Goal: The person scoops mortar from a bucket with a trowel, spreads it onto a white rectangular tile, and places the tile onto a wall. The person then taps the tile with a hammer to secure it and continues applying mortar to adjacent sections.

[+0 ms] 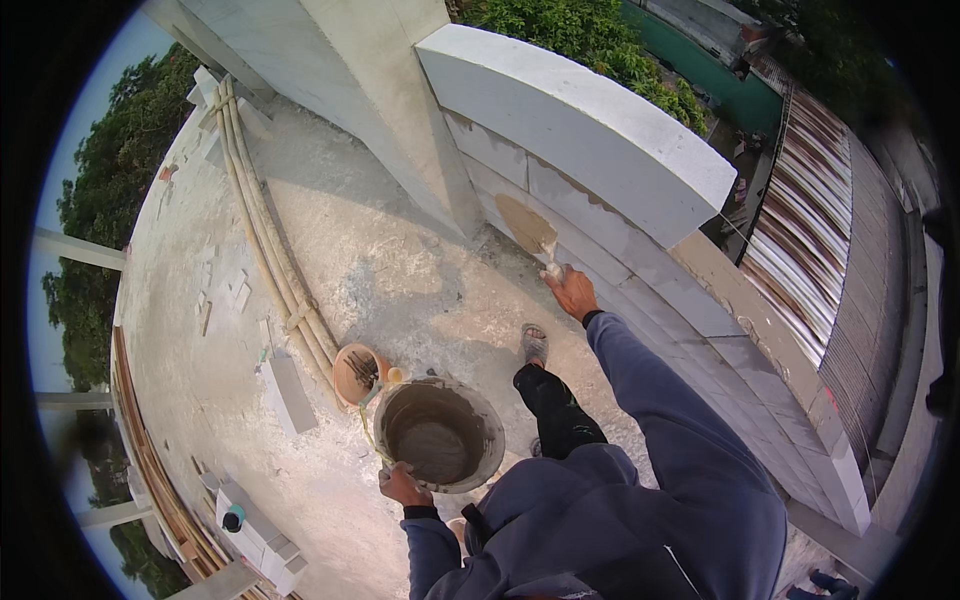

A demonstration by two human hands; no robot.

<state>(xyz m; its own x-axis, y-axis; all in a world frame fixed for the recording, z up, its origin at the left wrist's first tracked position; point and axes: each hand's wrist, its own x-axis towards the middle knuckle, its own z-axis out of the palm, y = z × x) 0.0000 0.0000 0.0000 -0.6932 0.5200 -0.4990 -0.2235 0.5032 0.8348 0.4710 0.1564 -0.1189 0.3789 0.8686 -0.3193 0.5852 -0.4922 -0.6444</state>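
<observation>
The pale concrete floor (200,400) spreads widest, and along its right side runs a low wall (650,295) of pale blocks, laid in several courses, so that much of the building here looks done. At the far end it meets a tall column (375,90). Bamboo poles (265,235) lie lengthwise across the floor, to the left. One large white block (570,110) tops the wall next to the column; past it, toward the person, the wall stands lower, with no matching block, so that course appears only begun. Darker, smeared patches show on the blocks beneath the large one, though whether those joints are finished cannot be told. The round bucket (425,398) is in front of the person, with grey mortar (435,445) low inside it, so material seems to remain for more spreading. A loose white block (285,395) lies to the left of the bucket, unlaid, and a small orange pail (345,385) with dark objects in it is just beyond the bucket. The trowel (522,222) is in front of the wall, its blade covered in brownish mortar. The right hand (573,293) is closed round its handle; the left hand (403,486) grips the bucket's edge, its fingertips partly hidden.
</observation>
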